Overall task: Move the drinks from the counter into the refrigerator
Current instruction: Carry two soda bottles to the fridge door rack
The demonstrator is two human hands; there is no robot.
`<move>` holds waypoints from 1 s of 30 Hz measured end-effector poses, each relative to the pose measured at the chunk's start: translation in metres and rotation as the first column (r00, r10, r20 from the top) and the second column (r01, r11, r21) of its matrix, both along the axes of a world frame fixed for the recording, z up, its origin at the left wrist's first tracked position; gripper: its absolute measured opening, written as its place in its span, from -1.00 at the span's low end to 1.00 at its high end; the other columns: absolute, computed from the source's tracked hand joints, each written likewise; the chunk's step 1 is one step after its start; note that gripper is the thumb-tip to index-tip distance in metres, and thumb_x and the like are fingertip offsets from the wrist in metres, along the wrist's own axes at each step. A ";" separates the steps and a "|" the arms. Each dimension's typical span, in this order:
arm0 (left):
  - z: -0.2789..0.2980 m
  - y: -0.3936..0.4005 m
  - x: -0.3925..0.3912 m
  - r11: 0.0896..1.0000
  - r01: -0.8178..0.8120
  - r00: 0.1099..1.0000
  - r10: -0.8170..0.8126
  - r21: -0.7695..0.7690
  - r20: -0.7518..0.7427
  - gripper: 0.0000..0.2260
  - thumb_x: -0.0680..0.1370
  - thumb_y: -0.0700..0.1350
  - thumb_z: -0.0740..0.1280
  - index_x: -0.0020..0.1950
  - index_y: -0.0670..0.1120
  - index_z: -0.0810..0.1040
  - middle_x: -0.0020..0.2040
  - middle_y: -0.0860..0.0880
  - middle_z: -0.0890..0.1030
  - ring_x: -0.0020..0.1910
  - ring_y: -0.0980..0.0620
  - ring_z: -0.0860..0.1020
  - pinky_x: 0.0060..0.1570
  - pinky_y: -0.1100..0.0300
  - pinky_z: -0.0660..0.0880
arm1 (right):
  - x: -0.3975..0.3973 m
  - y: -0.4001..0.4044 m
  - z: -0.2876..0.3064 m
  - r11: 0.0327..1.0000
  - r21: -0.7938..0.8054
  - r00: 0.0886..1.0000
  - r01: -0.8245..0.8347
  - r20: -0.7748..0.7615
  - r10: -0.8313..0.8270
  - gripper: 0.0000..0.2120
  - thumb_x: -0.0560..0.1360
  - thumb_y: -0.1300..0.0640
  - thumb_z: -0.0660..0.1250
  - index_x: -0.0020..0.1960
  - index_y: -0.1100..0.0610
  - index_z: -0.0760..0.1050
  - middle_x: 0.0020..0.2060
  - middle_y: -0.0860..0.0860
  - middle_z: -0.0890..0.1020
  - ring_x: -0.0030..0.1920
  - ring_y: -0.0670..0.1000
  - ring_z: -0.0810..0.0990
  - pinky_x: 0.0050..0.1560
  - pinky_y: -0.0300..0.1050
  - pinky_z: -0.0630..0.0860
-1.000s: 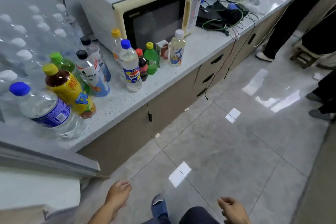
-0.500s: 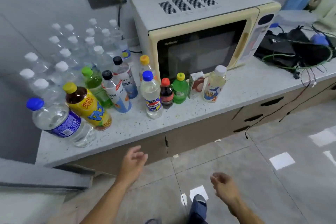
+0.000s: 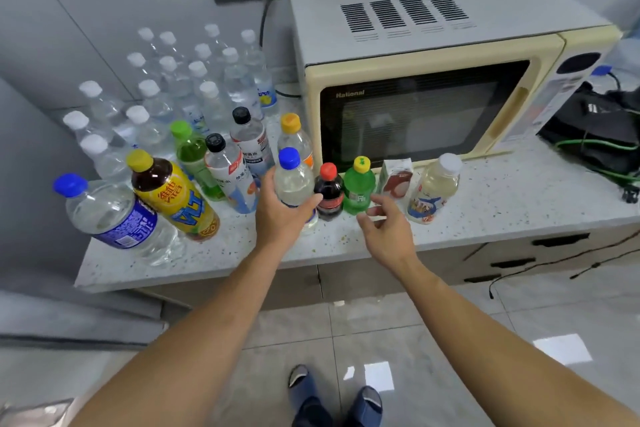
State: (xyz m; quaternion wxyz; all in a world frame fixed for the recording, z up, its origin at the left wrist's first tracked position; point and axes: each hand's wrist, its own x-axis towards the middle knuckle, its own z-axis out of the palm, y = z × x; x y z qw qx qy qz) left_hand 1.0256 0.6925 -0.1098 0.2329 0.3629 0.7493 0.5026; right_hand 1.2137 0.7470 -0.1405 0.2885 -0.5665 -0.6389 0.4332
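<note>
Drinks stand in a row on the speckled counter [image 3: 512, 198] in front of the microwave. My left hand [image 3: 282, 213] is wrapped around the blue-capped clear bottle [image 3: 294, 180], which still stands on the counter. My right hand [image 3: 386, 227] hovers open, fingers spread, just in front of the small green bottle [image 3: 359, 185] and the juice carton [image 3: 396, 178]. Between the hands stands a small dark cola bottle [image 3: 328, 189]. A pale white-capped bottle [image 3: 434, 187] is at the right end. The refrigerator is not in view.
Left of my hands stand a yellow-labelled tea bottle [image 3: 173, 194], a big blue-capped water bottle [image 3: 110, 215], two black-capped bottles and a green one. Several white-capped water bottles [image 3: 166, 90] crowd the back left. The microwave [image 3: 433, 73] and a black bag with cables [image 3: 602, 128] fill the right.
Both hands have risen from below the counter edge to the drinks. My left hand has closed around the blue-capped bottle; my right hand has reached up to the green bottle. The view has moved closer.
</note>
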 end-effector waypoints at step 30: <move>0.008 0.049 0.008 0.905 0.377 0.723 -0.419 -0.195 -0.549 -0.52 0.56 -0.08 0.39 0.46 -0.04 0.37 0.33 -0.02 0.45 0.22 -0.08 0.51 -0.01 0.01 0.51 | -0.017 0.049 0.032 0.902 0.376 0.912 -0.211 0.408 0.043 -0.66 0.47 -0.02 0.48 0.12 0.08 0.44 -0.01 0.03 0.57 -0.06 0.01 0.50 -0.01 -0.02 0.55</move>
